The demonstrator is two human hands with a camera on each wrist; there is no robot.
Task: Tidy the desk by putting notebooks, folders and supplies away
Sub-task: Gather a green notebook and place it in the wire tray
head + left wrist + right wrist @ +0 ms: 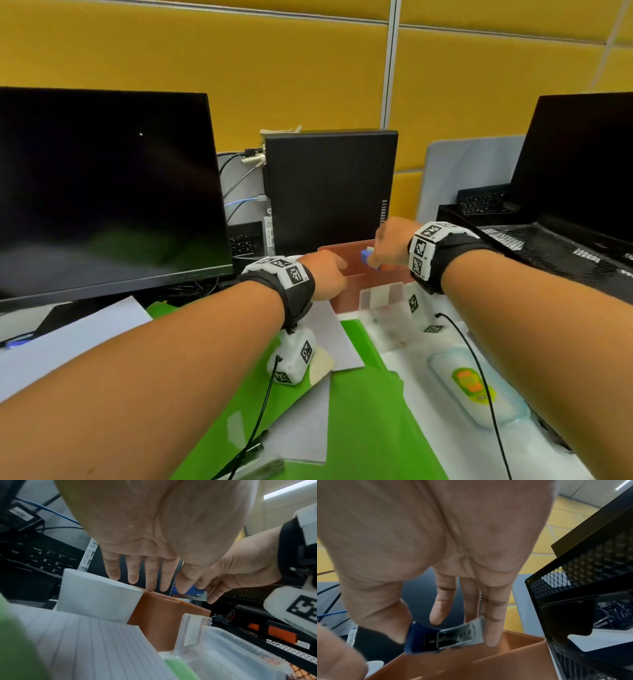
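1. The stapler (444,638) is small, with a dark blue plastic body and a grey metal underside whose slots and rivets show in the right wrist view. It hangs just above the open top of the brown box (373,284) at the far middle of the desk (404,356).
2. The right hand (390,243) pinches the stapler, thumb on the blue end and fingers (493,628) on the metal end, with the remaining fingers pointing down over the box.
3. The left hand (327,277) reaches in from the left with its fingers (152,574) stretched out fairly straight, tips at the near left rim of the box and just beside the stapler. It grips nothing that can be seen; whether the tips press the rim cannot be told.
4. The box is a plain brown open-topped holder with at least one inner partition. It stands in front of a black computer tower (329,192), with a black wire tray (548,250) to the right.
5. Near the box lie a clear plastic case (387,308), lined paper (96,642) and a green folder (363,404).
6. From the head camera only a blue sliver of the stapler (366,257) shows past the right hand. What lies inside the box is out of sight.
7. The near foreground is blurred: a white and green oblong item (476,387) near right and a dark object at the bottom edge cannot be identified. A white curved block (99,597) left of the box is also unclear.
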